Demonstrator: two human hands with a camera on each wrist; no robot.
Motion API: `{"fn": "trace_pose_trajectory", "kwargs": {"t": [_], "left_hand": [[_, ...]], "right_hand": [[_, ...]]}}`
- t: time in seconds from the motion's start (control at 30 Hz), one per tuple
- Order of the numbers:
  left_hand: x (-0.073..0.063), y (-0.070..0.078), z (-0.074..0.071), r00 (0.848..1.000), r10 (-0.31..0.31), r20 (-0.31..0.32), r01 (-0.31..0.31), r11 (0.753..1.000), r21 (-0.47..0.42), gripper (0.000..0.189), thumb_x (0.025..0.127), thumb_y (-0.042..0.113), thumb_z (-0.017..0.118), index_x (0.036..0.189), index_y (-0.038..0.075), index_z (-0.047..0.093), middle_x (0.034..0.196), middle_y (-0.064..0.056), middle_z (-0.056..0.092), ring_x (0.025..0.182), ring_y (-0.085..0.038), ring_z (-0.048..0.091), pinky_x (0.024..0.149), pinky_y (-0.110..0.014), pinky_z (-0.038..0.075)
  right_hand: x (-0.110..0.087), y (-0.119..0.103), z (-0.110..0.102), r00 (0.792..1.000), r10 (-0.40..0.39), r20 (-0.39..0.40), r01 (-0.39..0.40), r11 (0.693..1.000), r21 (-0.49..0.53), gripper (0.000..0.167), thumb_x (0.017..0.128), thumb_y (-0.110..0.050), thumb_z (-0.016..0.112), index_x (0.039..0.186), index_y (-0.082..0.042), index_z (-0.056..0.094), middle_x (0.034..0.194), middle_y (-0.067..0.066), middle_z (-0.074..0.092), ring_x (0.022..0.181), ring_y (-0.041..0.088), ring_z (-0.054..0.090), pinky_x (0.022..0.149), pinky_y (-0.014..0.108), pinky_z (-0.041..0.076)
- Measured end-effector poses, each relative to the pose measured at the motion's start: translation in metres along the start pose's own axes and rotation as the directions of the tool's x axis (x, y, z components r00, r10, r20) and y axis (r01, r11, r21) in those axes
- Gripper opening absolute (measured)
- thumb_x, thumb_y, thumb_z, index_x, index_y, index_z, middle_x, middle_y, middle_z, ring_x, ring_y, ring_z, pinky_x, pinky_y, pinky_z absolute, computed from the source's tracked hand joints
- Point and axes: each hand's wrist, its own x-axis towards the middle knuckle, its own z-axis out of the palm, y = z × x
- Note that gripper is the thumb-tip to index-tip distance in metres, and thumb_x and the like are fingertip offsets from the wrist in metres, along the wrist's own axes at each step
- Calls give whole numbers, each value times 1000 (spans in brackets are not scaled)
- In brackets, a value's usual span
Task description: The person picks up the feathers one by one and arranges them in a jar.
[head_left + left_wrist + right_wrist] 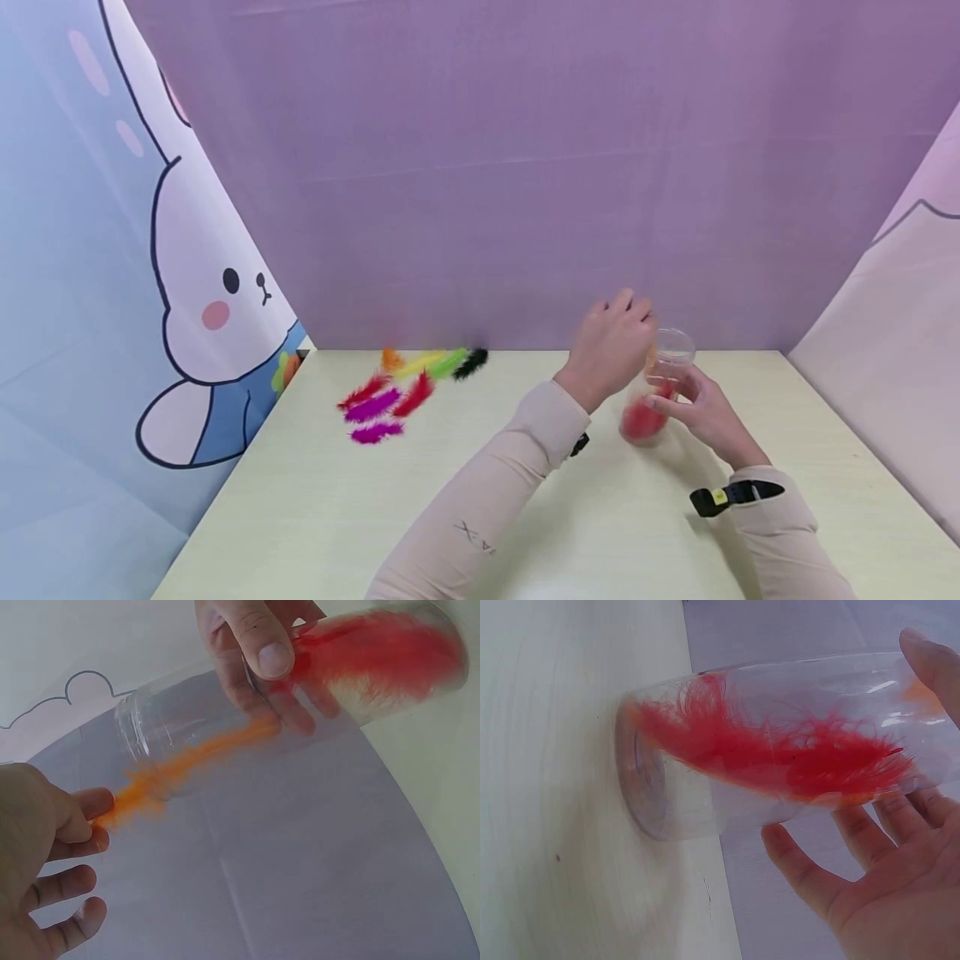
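Observation:
A clear plastic jar (pixel 670 360) leans at a tilt over the right part of the table, red feathers (pixel 780 757) lying inside it. My right hand (pixel 708 412) grips the jar round its side, thumb across from the fingers. At the jar's open mouth, my left hand (pixel 613 346) pinches one end of an orange feather (pixel 187 763) between thumb and fingertips. The feather's other end reaches into the jar. In the right wrist view, some orange also shows beneath the red feathers.
On the table's left lie several loose feathers: an orange one (pixel 391 360), a yellow one (pixel 420 363), a green one (pixel 448 363), a black one (pixel 472 364), red ones (pixel 414 394) and purple ones (pixel 373 406). A purple backdrop (pixel 525 183) stands along the table's back edge.

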Motion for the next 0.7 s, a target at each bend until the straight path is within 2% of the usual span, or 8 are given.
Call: {"fn": "trace_pose_trajectory", "kwargs": {"t": [0.1, 0.23, 0.3, 0.37, 0.5, 0.57, 0.6, 0.7], "left_hand": [[1, 2, 2, 1000, 12, 15, -12, 1000, 8, 26, 104, 26, 56, 125, 30, 72, 125, 15, 66, 105, -9, 54, 78, -22, 49], [2, 4, 5, 999, 16, 35, -16, 1000, 4, 27, 105, 26, 54, 125, 32, 71, 125, 15, 66, 105, -9, 54, 79, -22, 50], [2, 5, 8, 999, 16, 46, -16, 1000, -4, 27, 106, 27, 53, 126, 33, 71, 126, 16, 66, 105, -9, 54, 80, -22, 50], [3, 6, 10, 998, 16, 58, -15, 1000, -12, 27, 106, 28, 54, 127, 34, 70, 126, 16, 66, 106, -9, 54, 81, -22, 50], [3, 8, 14, 996, 22, 82, -20, 1000, -14, 28, 106, 31, 54, 130, 34, 68, 128, 16, 65, 107, -9, 54, 83, -22, 50], [3, 9, 15, 995, 26, 91, -25, 1000, -10, 28, 106, 33, 54, 132, 34, 67, 130, 16, 65, 109, -9, 54, 85, -22, 51], [4, 9, 16, 995, 29, 95, -28, 1000, -5, 29, 106, 34, 55, 133, 34, 66, 131, 16, 65, 109, -9, 54, 86, -22, 51], [4, 10, 16, 994, 35, 106, -37, 999, 13, 30, 106, 35, 56, 134, 33, 65, 133, 15, 64, 111, -9, 54, 88, -23, 51]], "right_hand": [[1, 1, 1, 1000, 13, 3, -13, 1000, 0, 68, 96, -37, 72, 151, -15, 42, 143, 10, 58, 136, 32, 51, 95, 16, 47], [2, 1, 1, 999, 29, 14, -29, 999, 18, 71, 96, -36, 72, 155, -13, 37, 149, 16, 52, 139, 39, 47, 107, 41, 48], [2, 1, 0, 999, 33, 17, -33, 999, 23, 73, 97, -35, 71, 156, -13, 35, 151, 18, 50, 139, 40, 47, 107, 52, 46], [3, 2, 0, 999, 29, 17, -29, 999, 18, 74, 97, -34, 71, 157, -13, 34, 151, 19, 50, 137, 36, 49, 105, 51, 48], [5, 3, 0, 1000, 26, 6, -26, 1000, -7, 72, 96, -34, 72, 156, -16, 37, 148, 16, 53, 127, 20, 55, 95, 29, 50], [5, 4, -1, 1000, 24, 9, -24, 1000, -7, 72, 96, -34, 72, 156, -15, 37, 148, 17, 52, 128, 21, 54, 93, 24, 48], [6, 5, -1, 1000, 24, 10, -24, 1000, -5, 72, 96, -34, 72, 156, -15, 37, 149, 17, 52, 130, 23, 54, 93, 24, 49], [6, 5, -1, 999, 26, 18, -27, 1000, 17, 73, 97, -33, 72, 156, -11, 35, 151, 19, 49, 138, 38, 49, 104, 41, 50]]}}
